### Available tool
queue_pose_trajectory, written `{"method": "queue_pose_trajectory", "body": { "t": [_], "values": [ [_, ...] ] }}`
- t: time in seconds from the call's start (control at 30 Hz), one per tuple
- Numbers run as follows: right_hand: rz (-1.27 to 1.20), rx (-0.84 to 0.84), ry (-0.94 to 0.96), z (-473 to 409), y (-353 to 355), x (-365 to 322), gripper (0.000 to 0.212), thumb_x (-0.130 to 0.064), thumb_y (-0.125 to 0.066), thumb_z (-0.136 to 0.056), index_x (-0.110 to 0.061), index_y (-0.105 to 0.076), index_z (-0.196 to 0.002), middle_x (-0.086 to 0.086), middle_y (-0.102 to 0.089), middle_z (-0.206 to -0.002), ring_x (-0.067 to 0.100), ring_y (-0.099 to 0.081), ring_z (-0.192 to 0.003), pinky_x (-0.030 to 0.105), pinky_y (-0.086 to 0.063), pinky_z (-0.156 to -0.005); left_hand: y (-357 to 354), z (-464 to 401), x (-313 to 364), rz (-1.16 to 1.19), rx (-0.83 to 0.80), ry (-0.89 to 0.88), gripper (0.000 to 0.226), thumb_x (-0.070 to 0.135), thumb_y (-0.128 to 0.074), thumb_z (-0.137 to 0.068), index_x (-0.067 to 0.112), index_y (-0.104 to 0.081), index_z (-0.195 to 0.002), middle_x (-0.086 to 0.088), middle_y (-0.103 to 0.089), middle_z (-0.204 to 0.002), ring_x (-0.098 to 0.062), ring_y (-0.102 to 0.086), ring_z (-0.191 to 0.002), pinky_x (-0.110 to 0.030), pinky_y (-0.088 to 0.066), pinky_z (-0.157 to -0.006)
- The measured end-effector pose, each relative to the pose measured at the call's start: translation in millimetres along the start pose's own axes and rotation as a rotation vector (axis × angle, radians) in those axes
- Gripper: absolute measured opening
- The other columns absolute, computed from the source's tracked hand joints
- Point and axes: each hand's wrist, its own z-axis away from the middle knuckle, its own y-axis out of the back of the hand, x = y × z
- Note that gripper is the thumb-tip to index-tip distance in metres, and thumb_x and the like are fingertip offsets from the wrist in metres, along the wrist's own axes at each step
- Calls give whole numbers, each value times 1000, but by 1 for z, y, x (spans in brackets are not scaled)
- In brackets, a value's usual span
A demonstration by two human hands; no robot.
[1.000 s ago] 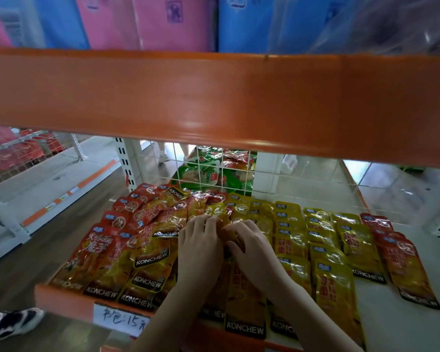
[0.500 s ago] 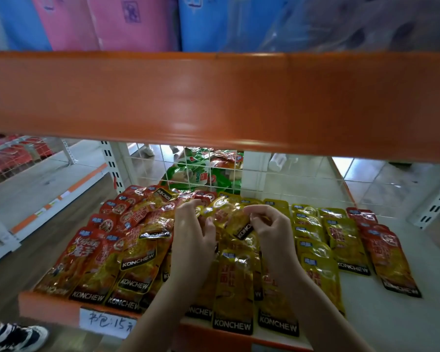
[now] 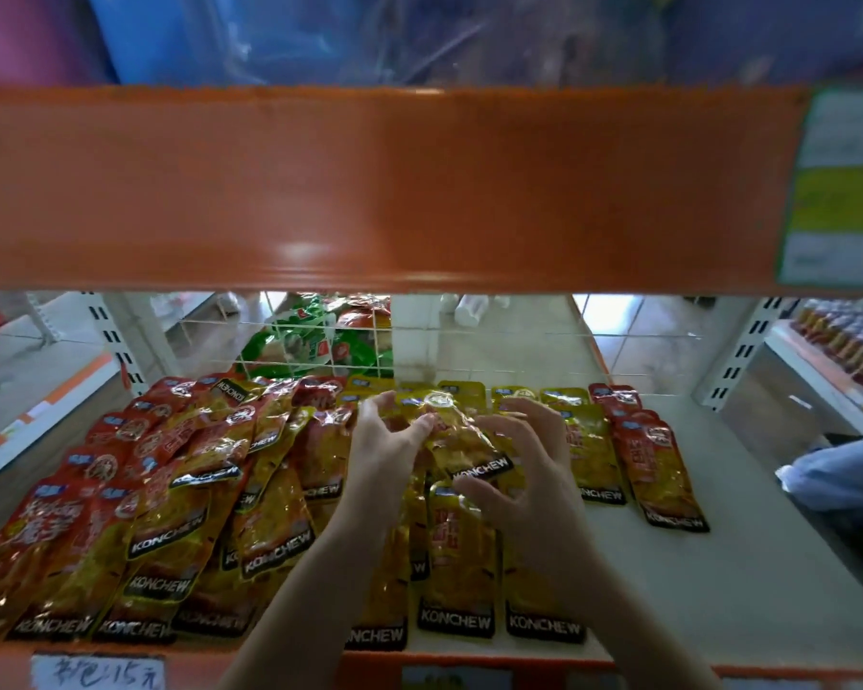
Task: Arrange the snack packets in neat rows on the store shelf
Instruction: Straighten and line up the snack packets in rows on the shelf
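Many KONCHEW snack packets lie on the white shelf [image 3: 708, 580]. Red-and-yellow packets [image 3: 170, 495] sit in a loose heap on the left. Yellow packets [image 3: 462, 565] form rough rows in the middle, and a short red row [image 3: 653, 465] lies at the right. My left hand [image 3: 384, 450] and my right hand [image 3: 519, 470] are raised over the middle rows. Between them is one yellow packet [image 3: 464, 440], lifted and tilted. My left fingers pinch its upper left part. My right fingers curl around its lower right edge.
The orange beam [image 3: 369, 191] of the shelf above hangs low over the packets. A wire grid [image 3: 320, 341] closes the back, with green packets behind it. A handwritten price tag [image 3: 98, 672] sits on the front lip. A white upright [image 3: 738, 361] stands at the right.
Both hands have risen from pressing on the middle rows and lifted one yellow packet between them. The camera has moved closer and to the right.
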Motion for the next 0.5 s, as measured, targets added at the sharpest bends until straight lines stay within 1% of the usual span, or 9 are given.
{"method": "queue_pose_trajectory", "body": {
  "t": [0.07, 0.13, 0.2, 0.27, 0.3, 0.33, 0.4, 0.47, 0.5],
  "values": [
    [287, 13, 184, 4, 8, 8, 59, -69, -52, -74, -33, -48, -121, -6, -35, -138, 10, -30, -128, 29, -34, -99, -13, 1, -1, -6, -36, -3, 47, 15, -68, -85, 13, -45, -126, -9, -60, -108, -17, -66, -89, -24, -57, -70],
    [423, -10, 291, 9, 15, 15, 58, -63, -52, -76, -29, -48, -123, -4, -42, -136, 16, -37, -126, 37, -40, -98, -28, 2, -2, 21, -82, 34, 47, 15, -68, -84, 11, -46, -126, -12, -62, -107, -22, -67, -90, -37, -57, -77],
    [455, -27, 304, 12, 23, 20, 52, -52, -55, -80, -25, -50, -124, -4, -48, -134, 17, -44, -123, 38, -45, -97, -42, 4, -2, -13, -132, 29, 43, 17, -68, -85, 14, -46, -122, -9, -62, -105, -22, -65, -92, -38, -56, -81],
    [464, 35, 293, 16, 33, 28, 46, -29, -71, -78, -21, -55, -121, -2, -56, -126, 17, -53, -115, 38, -54, -86, -55, 4, -4, -40, -182, 7, 49, 19, -68, -84, 11, -46, -127, -11, -63, -109, -23, -64, -97, -39, -55, -85],
    [460, 76, 290, 18, 39, 30, 44, -22, -74, -76, -19, -59, -117, -1, -61, -120, 17, -57, -109, 36, -56, -82, -60, 5, -4, -63, -217, -6, 51, 20, -68, -85, 10, -45, -129, -13, -63, -112, -22, -64, -99, -40, -54, -87],
    [455, 112, 293, 18, 47, 32, 37, -22, -70, -79, -17, -61, -114, -1, -64, -115, 16, -60, -105, 33, -57, -79, -65, 6, -3, -102, -258, -29, 49, 23, -66, -86, 11, -46, -129, -13, -63, -114, -21, -64, -98, -38, -54, -87],
    [433, 180, 275, 18, 61, 36, 28, -25, -56, -86, -14, -65, -110, -1, -66, -108, 14, -62, -99, 26, -55, -78, -73, 10, -2, -180, -323, -127, 39, 26, -56, -92, 14, -47, -128, -9, -66, -105, -8, -67, -87, -25, -56, -77],
    [421, 233, 229, 19, 73, 46, 26, -13, -61, -84, -14, -65, -110, -2, -66, -108, 14, -60, -99, 24, -50, -82, -78, 14, -4, -251, -327, -265, 29, 23, -48, -96, 12, -52, -123, 0, -67, -93, -2, -67, -76, -16, -54, -67],
    [430, 247, 206, 20, 78, 52, 32, -4, -66, -80, -14, -65, -110, -2, -66, -108, 14, -59, -100, 22, -47, -84, -80, 14, -7, -319, -300, -344, 28, 22, -47, -97, 11, -56, -120, 1, -68, -93, -4, -67, -80, -15, -53, -68]
  ]
}}
